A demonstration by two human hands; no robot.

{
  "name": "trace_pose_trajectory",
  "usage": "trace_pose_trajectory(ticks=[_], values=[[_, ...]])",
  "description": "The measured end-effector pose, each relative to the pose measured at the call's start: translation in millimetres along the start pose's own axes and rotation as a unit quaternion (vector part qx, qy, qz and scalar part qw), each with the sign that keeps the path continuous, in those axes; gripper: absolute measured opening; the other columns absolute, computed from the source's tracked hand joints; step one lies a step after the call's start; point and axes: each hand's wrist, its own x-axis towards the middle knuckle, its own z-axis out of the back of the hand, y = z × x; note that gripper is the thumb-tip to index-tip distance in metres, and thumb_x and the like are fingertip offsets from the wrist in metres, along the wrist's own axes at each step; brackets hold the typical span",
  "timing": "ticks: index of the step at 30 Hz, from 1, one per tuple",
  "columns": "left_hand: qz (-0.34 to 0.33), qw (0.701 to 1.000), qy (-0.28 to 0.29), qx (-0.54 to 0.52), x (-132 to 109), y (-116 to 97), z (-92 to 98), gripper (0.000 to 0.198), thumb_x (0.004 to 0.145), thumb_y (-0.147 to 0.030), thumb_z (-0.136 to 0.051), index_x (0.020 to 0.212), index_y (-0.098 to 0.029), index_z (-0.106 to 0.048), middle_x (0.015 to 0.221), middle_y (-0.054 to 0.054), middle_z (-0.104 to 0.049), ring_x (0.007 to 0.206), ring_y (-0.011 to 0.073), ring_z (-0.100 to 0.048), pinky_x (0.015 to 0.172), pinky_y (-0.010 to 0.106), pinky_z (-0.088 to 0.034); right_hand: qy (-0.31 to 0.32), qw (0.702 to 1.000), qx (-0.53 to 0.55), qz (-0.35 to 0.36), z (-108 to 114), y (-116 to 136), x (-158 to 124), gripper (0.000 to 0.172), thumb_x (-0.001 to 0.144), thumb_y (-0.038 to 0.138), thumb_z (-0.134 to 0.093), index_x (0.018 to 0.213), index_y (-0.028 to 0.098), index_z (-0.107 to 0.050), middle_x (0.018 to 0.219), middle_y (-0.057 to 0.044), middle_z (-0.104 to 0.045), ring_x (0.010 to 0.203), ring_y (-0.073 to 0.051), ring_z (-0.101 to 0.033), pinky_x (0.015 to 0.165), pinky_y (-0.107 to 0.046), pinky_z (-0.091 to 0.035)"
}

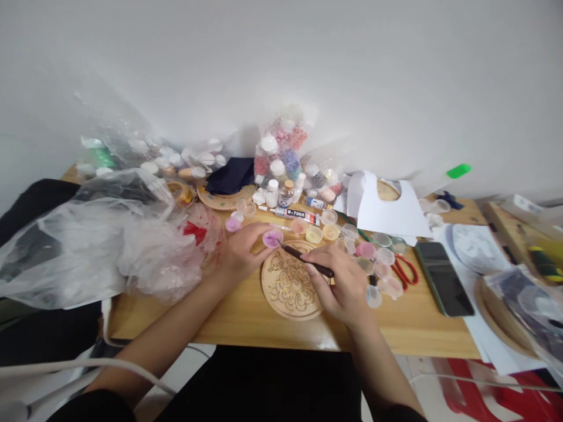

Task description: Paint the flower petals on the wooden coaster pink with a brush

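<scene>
My left hand [244, 252] is closed on a small plastic cup [273, 238] with purple contents, held over the upper left edge of a round wooden board [292, 287]. Raised flower line-work covers the board, which lies flat on the table. In my right hand [341, 281] is a slim tool with a dark handle [303, 258], gripped like a pen. Its thin metal tip reaches into the purple cup. What the tip carries is too small to make out.
Several small cups of coloured material [367, 251] stand behind and right of the board. A B-7000 glue tube [295, 215], red-handled scissors [407, 272] and a phone [444, 278] lie around. Crumpled plastic bags [145, 240] fill the left side. A white cable [105, 366] crosses at lower left.
</scene>
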Motion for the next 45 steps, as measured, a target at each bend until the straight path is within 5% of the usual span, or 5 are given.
trace_pose_trajectory(ticks=[20,45], values=[[0.035,0.999,0.027,-0.014,-3,-1,-0.3,0.02,0.096,-0.025,-0.069,0.115,-0.02,-0.067,0.108,0.005,-0.08,0.098,0.0201,-0.078,0.089,0.034,-0.065,-0.015,1.0,0.001,-0.007,-1,-2,-1,0.022,0.095,0.009,-0.059,0.111,0.022,-0.066,0.09,-0.006,-0.078,0.079,-0.019,-0.074,0.069,-0.032,-0.06],[-0.07,0.996,-0.023,0.053,4,2,0.4,0.018,0.096,-0.021,-0.068,0.113,-0.019,-0.064,0.102,0.008,-0.079,0.096,0.0209,-0.077,0.086,0.035,-0.066,0.085,0.986,-0.115,0.08,5,16,1,0.019,0.097,0.01,-0.057,0.114,0.015,-0.063,0.092,-0.01,-0.077,0.082,-0.021,-0.071,0.071,-0.034,-0.061]])
